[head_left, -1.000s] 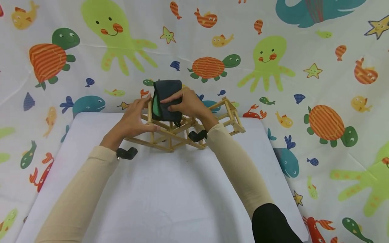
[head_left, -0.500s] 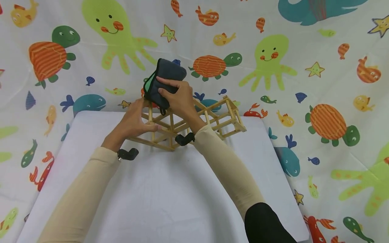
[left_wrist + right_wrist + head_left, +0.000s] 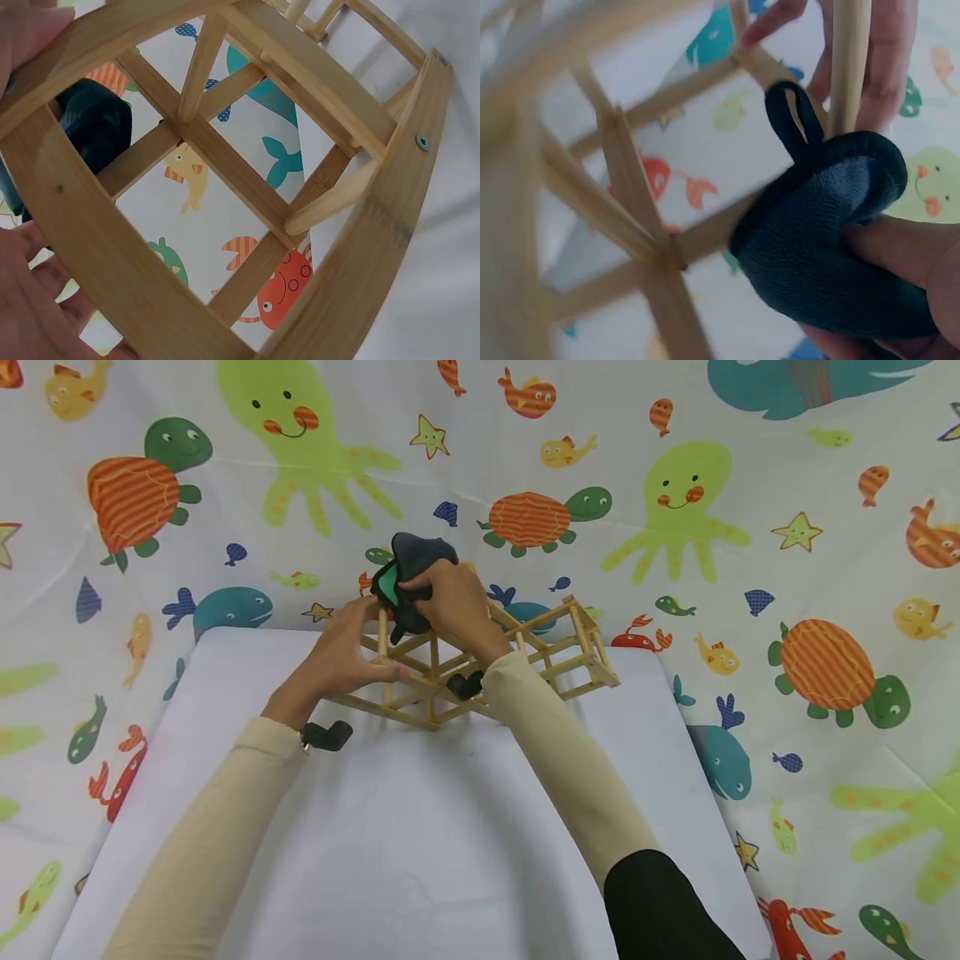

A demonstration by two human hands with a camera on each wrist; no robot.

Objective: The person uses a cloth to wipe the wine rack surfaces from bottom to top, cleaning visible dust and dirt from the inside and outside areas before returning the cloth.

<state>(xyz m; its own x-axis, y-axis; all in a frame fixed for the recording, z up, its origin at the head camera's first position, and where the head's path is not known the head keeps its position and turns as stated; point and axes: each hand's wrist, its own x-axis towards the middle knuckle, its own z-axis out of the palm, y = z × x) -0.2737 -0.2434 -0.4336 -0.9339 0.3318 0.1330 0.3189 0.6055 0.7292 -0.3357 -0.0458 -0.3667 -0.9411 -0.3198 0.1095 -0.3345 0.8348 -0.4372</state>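
One wooden rack (image 3: 432,683), gripped by one left hand (image 3: 341,647); one dark cloth (image 3: 420,553) with one loop (image 3: 781,124), pinched by one right hand (image 3: 461,606); one white table (image 3: 420,843)

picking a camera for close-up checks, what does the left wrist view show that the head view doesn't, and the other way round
Only the left wrist view shows screw heads set into the wooden rack. Only the head view shows the beige sleeves and the black wrist devices. Both show the wooden rack, the dark cloth, the left hand and the sea-animal backdrop.
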